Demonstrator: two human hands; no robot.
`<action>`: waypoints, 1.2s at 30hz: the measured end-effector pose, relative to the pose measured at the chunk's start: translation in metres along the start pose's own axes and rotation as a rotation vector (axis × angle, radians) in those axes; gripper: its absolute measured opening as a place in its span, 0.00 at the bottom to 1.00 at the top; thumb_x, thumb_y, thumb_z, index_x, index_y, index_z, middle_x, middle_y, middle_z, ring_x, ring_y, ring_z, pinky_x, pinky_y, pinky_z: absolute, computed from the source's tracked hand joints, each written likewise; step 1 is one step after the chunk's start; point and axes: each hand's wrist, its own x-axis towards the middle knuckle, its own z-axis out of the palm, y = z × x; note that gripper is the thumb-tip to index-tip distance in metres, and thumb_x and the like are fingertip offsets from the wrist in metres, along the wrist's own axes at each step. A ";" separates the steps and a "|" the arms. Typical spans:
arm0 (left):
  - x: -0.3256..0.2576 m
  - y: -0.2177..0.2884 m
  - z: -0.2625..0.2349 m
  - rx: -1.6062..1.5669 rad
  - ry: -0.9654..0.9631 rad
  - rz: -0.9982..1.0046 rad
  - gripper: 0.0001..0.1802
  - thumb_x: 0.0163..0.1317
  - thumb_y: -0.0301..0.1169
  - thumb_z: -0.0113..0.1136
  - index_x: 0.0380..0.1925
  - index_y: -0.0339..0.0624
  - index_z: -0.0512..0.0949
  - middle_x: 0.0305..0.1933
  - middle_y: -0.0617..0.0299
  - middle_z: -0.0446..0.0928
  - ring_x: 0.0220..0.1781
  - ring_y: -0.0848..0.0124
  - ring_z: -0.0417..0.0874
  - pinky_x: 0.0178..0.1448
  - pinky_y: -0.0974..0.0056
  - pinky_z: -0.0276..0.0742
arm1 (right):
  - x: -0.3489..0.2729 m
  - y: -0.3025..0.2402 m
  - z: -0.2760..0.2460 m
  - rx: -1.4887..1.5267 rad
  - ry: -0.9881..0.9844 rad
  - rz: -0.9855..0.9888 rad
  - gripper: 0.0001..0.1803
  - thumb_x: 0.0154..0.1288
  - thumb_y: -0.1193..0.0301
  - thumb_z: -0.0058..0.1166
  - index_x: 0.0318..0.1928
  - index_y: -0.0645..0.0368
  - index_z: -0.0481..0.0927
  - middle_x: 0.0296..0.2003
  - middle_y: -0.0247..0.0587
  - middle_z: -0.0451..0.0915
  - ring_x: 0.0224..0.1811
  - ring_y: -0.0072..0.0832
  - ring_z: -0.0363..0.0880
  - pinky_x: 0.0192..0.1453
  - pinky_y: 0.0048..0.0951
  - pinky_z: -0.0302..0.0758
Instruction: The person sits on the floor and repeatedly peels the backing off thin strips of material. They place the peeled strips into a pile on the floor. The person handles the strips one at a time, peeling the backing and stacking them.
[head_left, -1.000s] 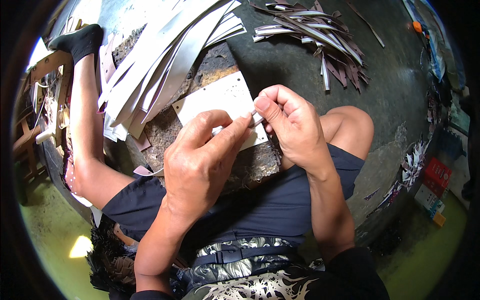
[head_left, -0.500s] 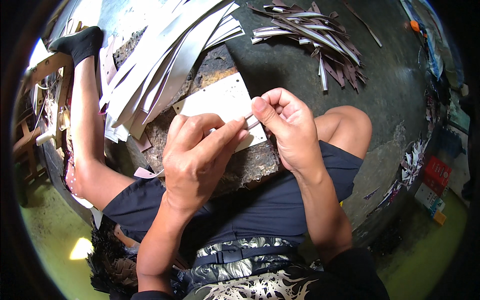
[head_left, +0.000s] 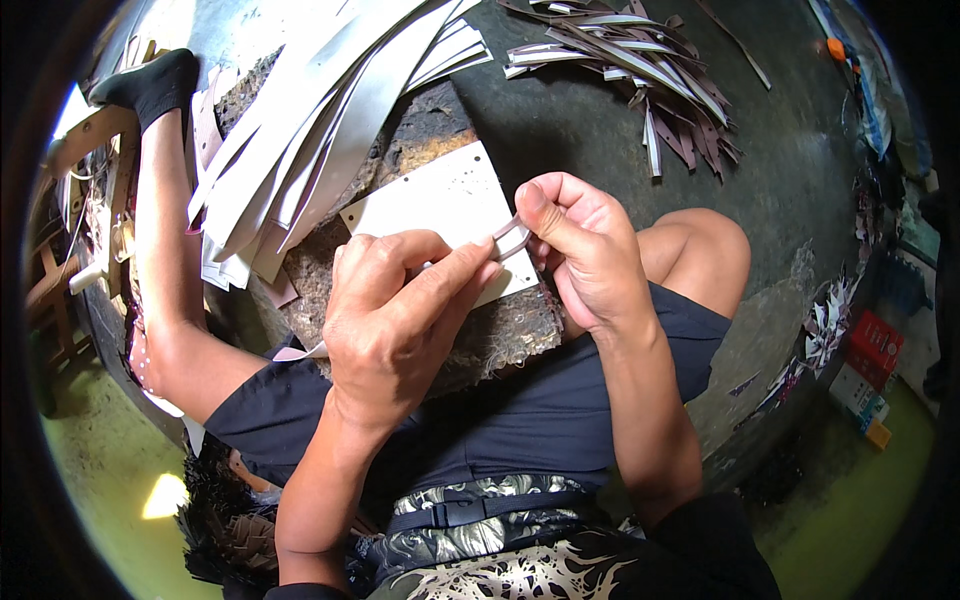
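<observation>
A narrow pinkish-grey strip (head_left: 508, 241) spans the short gap between my two hands, bent into a small loop. My left hand (head_left: 385, 305) is closed, pinching the strip with thumb and forefinger. From beneath that hand's near side a pale tail end (head_left: 300, 353) sticks out, likely of the same strip. My right hand (head_left: 582, 245) is closed on the strip's other end, thumb pressed to the curled fingers. Both hands are over a white plate (head_left: 425, 195) with small holes near its corners, which lies on a rough, worn block (head_left: 505, 340) in front of me.
Long white strips (head_left: 325, 130) are heaped over the block's far left part. Shorter brown and white strips (head_left: 640, 75) lie in a pile on the dark floor (head_left: 560, 130) at the far right. My bent legs frame the block. A red box (head_left: 873, 345) stands at the right.
My right hand has shifted slightly right, away from the left. More of the strip shows between my hands, now in a loop. The tail end by my left hand has drawn inward.
</observation>
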 end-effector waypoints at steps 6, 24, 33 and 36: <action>0.000 0.000 0.001 -0.009 0.002 -0.003 0.19 0.56 0.30 0.88 0.49 0.50 0.96 0.39 0.67 0.84 0.37 0.68 0.80 0.42 0.59 0.71 | 0.011 0.003 -0.011 -0.019 0.036 0.020 0.13 0.82 0.63 0.73 0.48 0.59 0.86 0.34 0.25 0.85 0.31 0.10 0.75 0.36 0.17 0.71; 0.001 -0.001 -0.001 -0.022 -0.020 -0.006 0.20 0.56 0.30 0.88 0.50 0.50 0.96 0.40 0.67 0.85 0.37 0.69 0.80 0.42 0.59 0.70 | 0.034 0.017 -0.038 -0.282 0.197 0.042 0.12 0.82 0.63 0.73 0.45 0.56 0.86 0.31 0.24 0.82 0.30 0.12 0.73 0.35 0.20 0.68; 0.001 0.000 -0.001 -0.023 -0.025 -0.013 0.18 0.57 0.30 0.88 0.49 0.50 0.96 0.40 0.66 0.85 0.38 0.67 0.81 0.43 0.58 0.70 | 0.056 0.030 -0.041 -0.829 0.495 -0.021 0.13 0.79 0.66 0.73 0.44 0.66 0.90 0.35 0.34 0.92 0.33 0.19 0.84 0.39 0.27 0.78; 0.001 0.000 -0.002 -0.025 -0.027 -0.008 0.17 0.58 0.30 0.88 0.49 0.49 0.96 0.41 0.65 0.85 0.38 0.67 0.81 0.43 0.58 0.70 | 0.059 0.030 -0.041 -1.097 0.537 -0.010 0.14 0.76 0.66 0.74 0.43 0.67 0.91 0.35 0.44 0.94 0.35 0.27 0.90 0.43 0.34 0.83</action>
